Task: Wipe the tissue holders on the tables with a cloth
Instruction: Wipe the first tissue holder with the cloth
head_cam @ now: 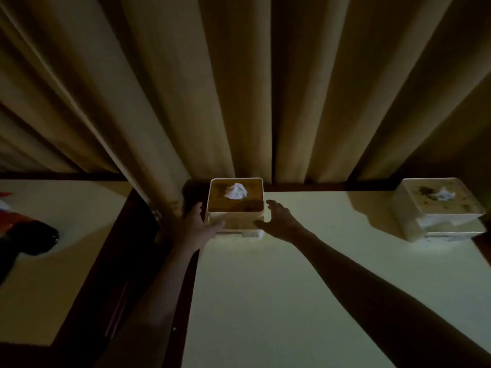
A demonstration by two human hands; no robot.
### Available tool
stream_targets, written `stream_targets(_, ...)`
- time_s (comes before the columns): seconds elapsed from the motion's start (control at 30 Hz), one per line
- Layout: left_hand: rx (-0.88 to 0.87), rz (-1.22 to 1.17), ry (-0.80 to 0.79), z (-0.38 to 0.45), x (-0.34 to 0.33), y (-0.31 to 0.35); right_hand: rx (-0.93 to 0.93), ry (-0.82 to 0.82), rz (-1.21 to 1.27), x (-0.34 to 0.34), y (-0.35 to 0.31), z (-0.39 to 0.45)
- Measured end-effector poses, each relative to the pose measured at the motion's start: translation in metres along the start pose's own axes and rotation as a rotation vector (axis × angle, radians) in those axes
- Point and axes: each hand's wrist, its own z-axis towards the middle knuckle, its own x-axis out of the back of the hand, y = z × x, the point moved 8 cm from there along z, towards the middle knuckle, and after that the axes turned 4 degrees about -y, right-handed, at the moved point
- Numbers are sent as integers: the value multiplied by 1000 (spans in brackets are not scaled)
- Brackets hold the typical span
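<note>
Two hands at one holder (pixel 235 208), far edge of pale smooth table (pixel 292 288), up against curtain. Squarish box, rounded corners, cream walls, brown woody-looking lid w/ crumpled white tissue (pixel 236 191) poking up centre. Left hand (pixel 198 225) on holder's left side, thumb laid across front wall, fingers (pixel 196 208) round the side: gripping. Right hand (pixel 281 220) at right front corner, thumb touching front wall, fingers (pixel 273 204) spread and only loosely bent, not clamped. 2nd holder (pixel 435 208) same shape, far right, well apart, pale mottled lid, tissue tuft on top. Curtain (pixel 239 88): heavy tan cloth, deep vertical folds. Dark wood frame (pixel 119 261) left of table; beyond it another pale surface w/ glossy black lump (pixel 34 237), can't tell what.
</note>
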Motion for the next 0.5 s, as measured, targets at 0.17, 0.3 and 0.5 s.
stream_targets(0.17,-18,-155,-128,45,-11,-21,-36,106,163,-6,10,38)
stream_targets(0.3,-77,-298,-48,47,-12,-18,-96,162,196,-8,23,48)
stream_targets(0.5,-116,-227,22,12,-15,-7,-124,157,250,-9,41,23)
